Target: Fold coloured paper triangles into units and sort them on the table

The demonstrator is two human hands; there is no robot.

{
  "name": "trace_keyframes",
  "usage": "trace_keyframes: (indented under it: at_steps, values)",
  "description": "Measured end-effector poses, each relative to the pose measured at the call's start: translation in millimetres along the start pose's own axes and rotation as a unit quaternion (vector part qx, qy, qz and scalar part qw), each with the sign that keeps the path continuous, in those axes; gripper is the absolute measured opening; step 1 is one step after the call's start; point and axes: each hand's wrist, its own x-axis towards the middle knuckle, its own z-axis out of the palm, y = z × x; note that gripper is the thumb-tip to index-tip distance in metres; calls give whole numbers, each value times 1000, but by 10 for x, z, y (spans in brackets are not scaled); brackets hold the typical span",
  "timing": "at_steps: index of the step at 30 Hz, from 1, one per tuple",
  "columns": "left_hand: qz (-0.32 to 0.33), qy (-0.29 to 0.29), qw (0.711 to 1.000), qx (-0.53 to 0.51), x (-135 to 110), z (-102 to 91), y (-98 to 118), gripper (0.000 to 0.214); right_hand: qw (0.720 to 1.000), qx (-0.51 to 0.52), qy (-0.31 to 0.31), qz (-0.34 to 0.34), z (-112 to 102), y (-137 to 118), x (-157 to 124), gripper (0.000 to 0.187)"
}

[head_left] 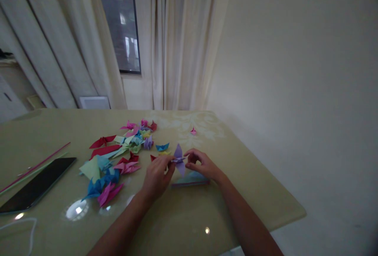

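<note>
A purple origami crane [178,159] is held above the table, its two wings spread up and down in view. My left hand [158,173] pinches its left side between thumb and fingers. From the right, my right hand [202,163] has its thumb and bent forefinger at the crane's other point, closed on the tip. Below the hands lies a stack of light blue paper [193,179], with the right hand covering part of it. A small blue folded paper [162,147] and a yellow one [164,153] sit just beyond my left hand.
Left of my hands spreads a pile of colourful folded papers [126,145]. Farther left lie a black phone or tablet [38,183], thin pink and green sticks [44,160], and a white cable [32,228]. A small pink folded paper [193,131] stands toward the back.
</note>
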Motion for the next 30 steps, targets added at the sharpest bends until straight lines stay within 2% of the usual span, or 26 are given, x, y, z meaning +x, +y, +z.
trace_keyframes:
  at_steps: [4, 12, 16, 21, 25, 30]
  values:
    - [19, -14, 1000, -13, -29, 71, 95, 10, 999, 33, 8, -25, 15, -20, 13, 38]
    - [13, -6, 1000, -5, -75, 116, 48, 9, 997, 61, 25, -39, 42, 3, 5, 33]
    - [20, -19, 1000, -14, -93, 149, 46, 11, 997, 54, 16, -44, 40, 39, 13, 35]
    - [15, -1, 1000, -16, -88, 154, 64, 18, 998, 29, 32, -37, 51, 40, 17, 35]
    - [40, 6, 999, 1, -68, 129, 79, 14, 999, 12, 33, -33, 51, -12, 10, 35]
    - [7, 17, 1000, 4, -55, 127, 77, 15, 998, 5, 41, -49, 43, -31, 11, 37]
